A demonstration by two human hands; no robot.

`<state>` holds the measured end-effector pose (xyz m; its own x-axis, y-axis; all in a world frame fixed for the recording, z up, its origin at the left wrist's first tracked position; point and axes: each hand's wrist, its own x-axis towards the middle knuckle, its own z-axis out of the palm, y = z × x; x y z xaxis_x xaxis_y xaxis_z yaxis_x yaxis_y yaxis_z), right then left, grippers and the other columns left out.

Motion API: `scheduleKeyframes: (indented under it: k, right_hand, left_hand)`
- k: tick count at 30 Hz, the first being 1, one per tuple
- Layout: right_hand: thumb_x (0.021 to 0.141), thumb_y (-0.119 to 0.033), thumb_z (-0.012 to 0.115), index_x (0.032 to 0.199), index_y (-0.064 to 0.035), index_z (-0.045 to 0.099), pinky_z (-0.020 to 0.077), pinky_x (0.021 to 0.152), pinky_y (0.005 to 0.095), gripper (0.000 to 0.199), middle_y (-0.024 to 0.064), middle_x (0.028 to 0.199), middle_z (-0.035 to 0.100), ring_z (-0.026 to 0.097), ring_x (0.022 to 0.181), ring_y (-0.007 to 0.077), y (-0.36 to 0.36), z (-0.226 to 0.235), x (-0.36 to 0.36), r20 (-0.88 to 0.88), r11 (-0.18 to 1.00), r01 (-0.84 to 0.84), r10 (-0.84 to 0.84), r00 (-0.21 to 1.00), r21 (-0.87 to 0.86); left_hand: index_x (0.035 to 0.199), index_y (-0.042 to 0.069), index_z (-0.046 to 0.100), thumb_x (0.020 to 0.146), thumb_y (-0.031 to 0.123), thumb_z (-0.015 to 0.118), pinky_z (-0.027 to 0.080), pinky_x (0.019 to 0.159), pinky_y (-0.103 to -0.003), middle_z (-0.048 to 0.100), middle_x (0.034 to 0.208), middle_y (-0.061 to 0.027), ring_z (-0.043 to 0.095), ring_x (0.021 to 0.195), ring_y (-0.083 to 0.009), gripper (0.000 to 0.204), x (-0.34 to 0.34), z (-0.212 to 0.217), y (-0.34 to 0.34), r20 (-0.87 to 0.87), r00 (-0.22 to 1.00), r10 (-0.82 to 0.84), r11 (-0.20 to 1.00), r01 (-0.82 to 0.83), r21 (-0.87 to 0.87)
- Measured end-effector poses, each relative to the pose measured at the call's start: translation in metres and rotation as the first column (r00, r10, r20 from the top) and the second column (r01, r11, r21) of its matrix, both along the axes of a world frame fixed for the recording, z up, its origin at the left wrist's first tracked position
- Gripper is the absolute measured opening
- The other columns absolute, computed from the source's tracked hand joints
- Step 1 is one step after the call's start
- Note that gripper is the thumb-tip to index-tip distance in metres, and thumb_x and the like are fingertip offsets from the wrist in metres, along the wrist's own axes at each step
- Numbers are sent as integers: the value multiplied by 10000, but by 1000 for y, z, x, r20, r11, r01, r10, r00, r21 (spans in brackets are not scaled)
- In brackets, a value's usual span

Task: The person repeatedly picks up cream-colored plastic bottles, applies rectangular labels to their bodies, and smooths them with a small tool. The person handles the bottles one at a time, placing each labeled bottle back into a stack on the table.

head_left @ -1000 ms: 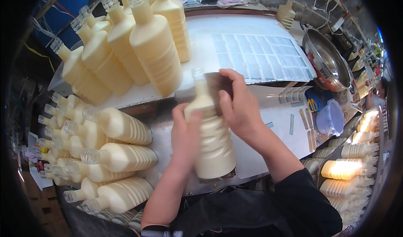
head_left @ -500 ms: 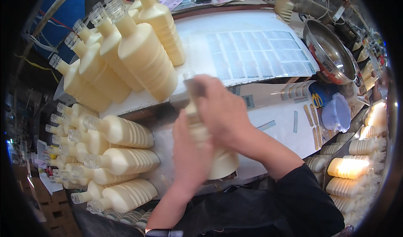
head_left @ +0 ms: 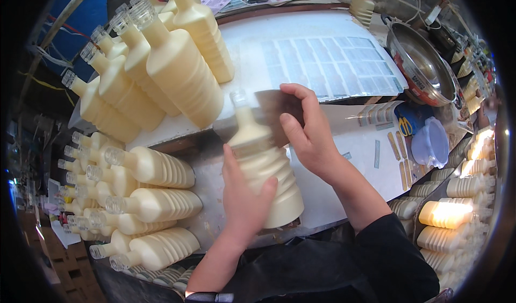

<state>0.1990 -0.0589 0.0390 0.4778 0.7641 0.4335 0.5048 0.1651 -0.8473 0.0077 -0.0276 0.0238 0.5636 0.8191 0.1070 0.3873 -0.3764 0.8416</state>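
Observation:
A cream-coloured bottle [head_left: 271, 166] with ribbed sides and a clear threaded neck lies tilted in front of me, neck pointing away. My left hand [head_left: 244, 201] is closed round its left side, the thumb across its front. Just right of the bottle's shoulder, my right hand [head_left: 312, 134] pinches a thin, dark brown sheet [head_left: 277, 112] between thumb and fingers. This sheet bends slightly and appears apart from the bottle. What it is made of I cannot tell.
Similar bottles stand grouped at the far left [head_left: 183, 69], and several lie stacked at the near left [head_left: 161, 203]. A white board bears rows of pale blue labels [head_left: 333, 61]. At right are a metal pan [head_left: 422, 61], yellow-handled scissors [head_left: 406, 127], a lavender bowl [head_left: 431, 144] and more bottles [head_left: 443, 214].
My right hand has moved off the bottle's neck and shoulder to the right, taking the brown sheet along. More of the bottle now shows. My left hand remains on it.

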Motion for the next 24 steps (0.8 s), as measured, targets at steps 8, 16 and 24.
scheduleKeyframes:
  k: [8,16,24]
  right_hand:
    - [985,-136,531,1441,-80,439,458,1036,477,469,216,1397,559,571,1232,435,-1,-14,7,100,970,121,-102,990,-213]
    - [1007,-63,507,1422,19,418,438,1057,373,432,211,1320,555,570,1218,293,0,1,-1,-29,999,22,-24,999,-47]
    - [992,-59,473,1415,27,416,435,1073,421,435,257,1355,541,570,1232,383,21,34,-39,117,964,145,-122,986,-222]
  left_hand:
    - [1607,-45,103,815,233,753,386,1138,-475,357,1516,-306,454,1366,-444,1061,3,-1,-2,28,1000,0,999,1,-39]
    - [1601,-35,159,834,209,764,429,1110,-403,464,1474,-204,520,1321,-294,1007,-13,-14,0,352,936,13,893,148,-426]
    - [1469,-29,339,821,207,808,526,963,-433,640,1277,-207,669,1134,-361,834,-3,19,-13,148,989,16,977,16,-212]
